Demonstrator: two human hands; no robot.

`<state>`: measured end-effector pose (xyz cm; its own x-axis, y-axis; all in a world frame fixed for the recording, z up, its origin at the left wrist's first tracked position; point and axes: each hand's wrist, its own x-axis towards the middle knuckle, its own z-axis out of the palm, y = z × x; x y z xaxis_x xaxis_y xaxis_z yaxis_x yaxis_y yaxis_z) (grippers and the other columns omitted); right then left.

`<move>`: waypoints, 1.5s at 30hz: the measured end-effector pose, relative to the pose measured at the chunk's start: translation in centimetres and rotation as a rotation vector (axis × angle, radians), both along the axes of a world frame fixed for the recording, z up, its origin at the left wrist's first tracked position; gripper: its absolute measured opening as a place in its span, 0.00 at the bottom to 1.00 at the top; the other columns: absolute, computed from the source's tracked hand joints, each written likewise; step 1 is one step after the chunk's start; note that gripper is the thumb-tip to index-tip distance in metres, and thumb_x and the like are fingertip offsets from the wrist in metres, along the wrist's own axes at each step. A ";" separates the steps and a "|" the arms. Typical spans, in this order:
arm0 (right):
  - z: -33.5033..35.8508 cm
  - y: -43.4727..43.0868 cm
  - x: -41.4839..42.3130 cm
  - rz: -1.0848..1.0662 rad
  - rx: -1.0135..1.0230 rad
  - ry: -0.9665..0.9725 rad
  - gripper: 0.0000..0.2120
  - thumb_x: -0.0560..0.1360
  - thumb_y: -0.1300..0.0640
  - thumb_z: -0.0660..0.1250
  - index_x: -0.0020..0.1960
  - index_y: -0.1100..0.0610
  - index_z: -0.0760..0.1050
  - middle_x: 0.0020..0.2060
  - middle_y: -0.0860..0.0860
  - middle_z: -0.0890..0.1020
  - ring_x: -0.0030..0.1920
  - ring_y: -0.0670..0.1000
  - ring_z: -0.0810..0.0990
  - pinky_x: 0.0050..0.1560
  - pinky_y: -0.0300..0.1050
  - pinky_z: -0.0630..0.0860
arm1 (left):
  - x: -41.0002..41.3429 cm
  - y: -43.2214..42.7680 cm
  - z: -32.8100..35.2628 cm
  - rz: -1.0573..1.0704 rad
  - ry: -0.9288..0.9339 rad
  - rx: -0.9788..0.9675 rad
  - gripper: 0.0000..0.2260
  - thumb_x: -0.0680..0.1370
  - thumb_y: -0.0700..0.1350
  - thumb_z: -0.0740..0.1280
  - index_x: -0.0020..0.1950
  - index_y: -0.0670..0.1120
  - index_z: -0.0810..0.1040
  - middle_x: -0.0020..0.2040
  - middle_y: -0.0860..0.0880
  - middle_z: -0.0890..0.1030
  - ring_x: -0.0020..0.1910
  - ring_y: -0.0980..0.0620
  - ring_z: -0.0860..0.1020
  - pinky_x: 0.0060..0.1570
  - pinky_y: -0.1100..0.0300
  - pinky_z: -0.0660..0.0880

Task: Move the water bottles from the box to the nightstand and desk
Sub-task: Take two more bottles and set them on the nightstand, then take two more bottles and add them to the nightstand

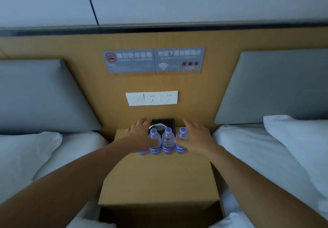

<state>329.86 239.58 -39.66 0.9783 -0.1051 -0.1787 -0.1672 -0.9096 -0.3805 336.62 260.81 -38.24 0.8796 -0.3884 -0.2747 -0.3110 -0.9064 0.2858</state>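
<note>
At the back of the nightstand (159,179), both forearms reached in from the bottom corners and converged on a row of water bottles (167,141).

Left hand (139,135): palm down, fingers fairly straight and pointing at the wall, tips motion-blurred. It covered the row's left end.

Right hand (196,139): mirror pose, fingers extended and loosely spread, thumb lying across the front of the right-end bottle (182,133).

Neither hand was wrapped round a bottle. Both were loose and flanked the row.

Three bottles showed purple caps. All stood upright, long axis vertical, caps up, labels facing the camera, packed side by side. A fourth bottle (142,152) showed only its label under the left hand, cap hidden. The row ran left-right, parallel to the wall.

Just behind the row sat a dark tissue box (166,122) with a tissue sticking out. On the wood panel above was a white switch-and-socket plate (151,97), with two grey signs (153,60) higher up.

White pillows lay either side, left pillow (26,153) and right pillow (292,139), with grey padded headboards behind them.
</note>
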 end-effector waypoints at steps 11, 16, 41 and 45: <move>11.9 -0.3 -10.8 -0.203 -0.098 0.017 0.41 0.75 0.37 0.64 0.80 0.50 0.50 0.80 0.53 0.54 0.79 0.56 0.49 0.76 0.61 0.53 | -7.8 -4.1 9.4 -0.307 -0.063 0.020 0.34 0.77 0.58 0.68 0.78 0.46 0.60 0.78 0.47 0.59 0.79 0.45 0.56 0.74 0.45 0.58; 13.2 0.9 -18.8 -0.392 -0.155 0.025 0.39 0.75 0.38 0.63 0.79 0.48 0.52 0.79 0.52 0.54 0.79 0.56 0.50 0.74 0.61 0.56 | -12.6 -6.0 11.2 -0.544 -0.078 0.014 0.38 0.77 0.59 0.68 0.81 0.48 0.55 0.80 0.45 0.58 0.79 0.42 0.55 0.75 0.41 0.57; 17.0 12.1 -83.4 -1.514 -0.151 0.123 0.38 0.77 0.40 0.64 0.80 0.49 0.51 0.80 0.51 0.51 0.80 0.54 0.45 0.75 0.62 0.50 | -72.9 -15.4 14.4 -1.728 -0.136 -0.041 0.39 0.79 0.61 0.63 0.82 0.49 0.48 0.83 0.48 0.48 0.82 0.48 0.44 0.77 0.43 0.52; 16.5 17.1 -93.2 -1.692 -0.121 0.151 0.38 0.77 0.40 0.64 0.80 0.49 0.51 0.80 0.51 0.51 0.80 0.53 0.45 0.75 0.62 0.50 | -84.0 -13.4 14.8 -1.895 -0.149 -0.055 0.39 0.79 0.61 0.64 0.82 0.49 0.49 0.83 0.48 0.48 0.82 0.47 0.45 0.77 0.43 0.53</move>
<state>236.66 256.66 -23.12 -0.2557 -0.9523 -0.1663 -0.9320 0.2886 -0.2191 252.59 247.40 -23.41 -0.6419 -0.7395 -0.2026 -0.7667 0.6163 0.1796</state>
